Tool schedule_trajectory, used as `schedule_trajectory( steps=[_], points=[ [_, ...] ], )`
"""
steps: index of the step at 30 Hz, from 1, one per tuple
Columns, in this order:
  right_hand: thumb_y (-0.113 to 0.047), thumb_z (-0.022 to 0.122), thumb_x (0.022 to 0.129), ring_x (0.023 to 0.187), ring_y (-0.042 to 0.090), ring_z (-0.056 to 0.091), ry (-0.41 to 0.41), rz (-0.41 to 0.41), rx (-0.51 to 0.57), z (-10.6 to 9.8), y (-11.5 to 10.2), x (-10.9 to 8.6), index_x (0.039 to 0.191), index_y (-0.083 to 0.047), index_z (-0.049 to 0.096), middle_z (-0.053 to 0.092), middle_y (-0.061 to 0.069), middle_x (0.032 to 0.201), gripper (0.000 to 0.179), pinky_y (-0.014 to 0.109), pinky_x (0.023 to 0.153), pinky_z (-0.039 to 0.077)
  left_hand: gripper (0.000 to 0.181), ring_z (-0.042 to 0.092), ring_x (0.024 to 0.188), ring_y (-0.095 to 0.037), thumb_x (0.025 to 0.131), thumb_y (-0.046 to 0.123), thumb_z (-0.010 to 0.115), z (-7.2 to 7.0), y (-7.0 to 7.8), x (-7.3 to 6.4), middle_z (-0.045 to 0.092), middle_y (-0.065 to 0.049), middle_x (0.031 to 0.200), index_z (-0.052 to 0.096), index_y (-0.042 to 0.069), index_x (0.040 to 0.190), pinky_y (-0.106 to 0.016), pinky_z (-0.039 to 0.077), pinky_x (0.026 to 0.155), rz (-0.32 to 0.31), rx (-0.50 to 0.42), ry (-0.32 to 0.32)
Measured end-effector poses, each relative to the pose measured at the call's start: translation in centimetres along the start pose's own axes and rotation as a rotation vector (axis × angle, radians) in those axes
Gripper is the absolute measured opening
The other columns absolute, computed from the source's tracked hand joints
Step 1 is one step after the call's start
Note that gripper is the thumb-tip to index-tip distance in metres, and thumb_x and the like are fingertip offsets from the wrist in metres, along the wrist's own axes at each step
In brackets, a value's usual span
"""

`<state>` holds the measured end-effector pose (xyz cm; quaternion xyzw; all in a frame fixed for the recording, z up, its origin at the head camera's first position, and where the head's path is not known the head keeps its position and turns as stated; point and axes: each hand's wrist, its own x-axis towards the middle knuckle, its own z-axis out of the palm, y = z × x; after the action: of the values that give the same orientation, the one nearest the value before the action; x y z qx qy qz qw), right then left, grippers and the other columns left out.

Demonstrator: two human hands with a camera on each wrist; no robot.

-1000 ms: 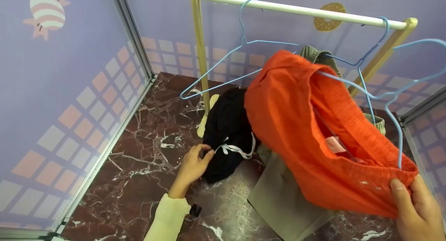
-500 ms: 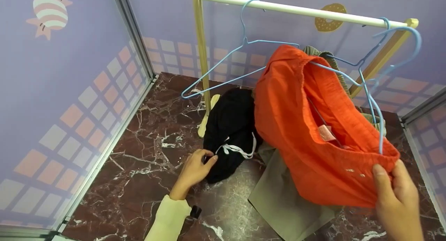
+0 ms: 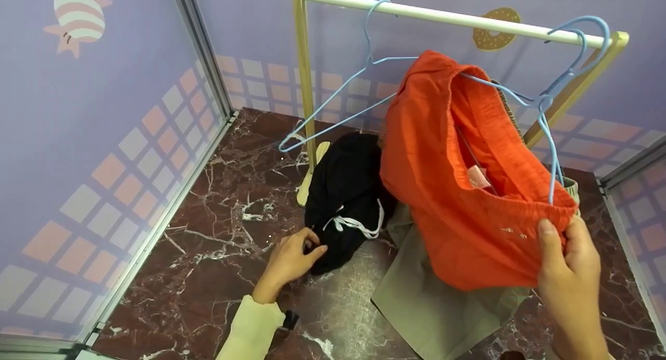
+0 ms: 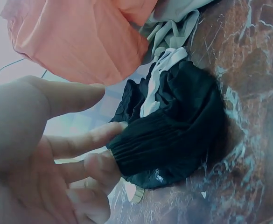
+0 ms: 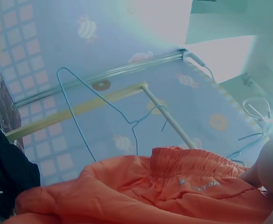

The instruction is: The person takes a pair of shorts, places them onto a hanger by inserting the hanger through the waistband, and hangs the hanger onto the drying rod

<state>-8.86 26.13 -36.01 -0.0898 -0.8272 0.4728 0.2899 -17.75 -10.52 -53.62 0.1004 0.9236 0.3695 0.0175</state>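
Observation:
My right hand (image 3: 570, 277) grips the waistband of the orange shorts (image 3: 437, 214), thumb on the outer face. A light blue hanger (image 3: 552, 141) sits inside their elastic waist, and its hook overlaps the right end of the white rail (image 3: 447, 17) in the head view. Small pale print shows near the waistband in the right wrist view. My left hand (image 3: 291, 256) is beside the black drawstring shorts (image 3: 343, 178), which lie bundled on the floor. In the left wrist view, its loosely bent fingers are right at their gathered edge, with the thumb apart.
A bare blue hanger (image 3: 333, 123) hangs on the rail's left part. Another hanger at the right carries a khaki garment (image 3: 571, 188), mostly hidden behind the orange shorts. Khaki fabric (image 3: 442, 308) spreads over the marble floor (image 3: 208, 256). Patterned walls (image 3: 130, 89) enclose the corner.
My right hand has carried the orange shorts left and up. Their hanger's hook has come from the far right to the rail's right end. The left hand has shifted only slightly.

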Motion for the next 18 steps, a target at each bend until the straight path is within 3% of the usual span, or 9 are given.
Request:
schedule_trajectory(
  steps=[4,9,18],
  points=[
    [-0.012,0.051,0.1,0.072,0.012,0.042,0.003,0.005,-0.004,0.7,-0.2,0.5,0.093,-0.02,0.055,0.045,-0.005,0.078,0.011,0.018,0.064,0.036,0.034,0.061,0.072,-0.019,0.088,0.04,0.068,-0.1,0.1,-0.2,0.068,-0.001,0.088,0.056,0.017,0.11,-0.038,0.047,0.068,-0.029,0.006,-0.004],
    [-0.012,0.051,0.099,0.072,0.01,0.042,0.009,0.008,0.003,1.5,-0.2,1.1,0.093,-0.02,0.054,0.045,-0.006,0.078,0.011,0.017,0.064,0.036,0.039,0.06,0.068,-0.018,0.09,0.042,0.065,-0.2,0.1,-0.5,0.069,-0.001,0.087,0.055,0.016,0.117,-0.037,0.047,0.064,-0.014,0.036,-0.016],
    [-0.016,0.052,0.099,0.076,0.008,0.045,-0.004,0.043,-0.02,3.1,-0.1,2.3,0.095,-0.021,0.054,0.048,-0.009,0.081,0.007,0.016,0.068,0.037,0.039,0.041,0.051,-0.011,0.091,0.045,0.063,-0.1,0.5,-1.0,0.057,0.002,0.073,0.057,0.014,0.114,-0.027,0.035,0.051,-0.003,0.104,0.004]
  ],
)
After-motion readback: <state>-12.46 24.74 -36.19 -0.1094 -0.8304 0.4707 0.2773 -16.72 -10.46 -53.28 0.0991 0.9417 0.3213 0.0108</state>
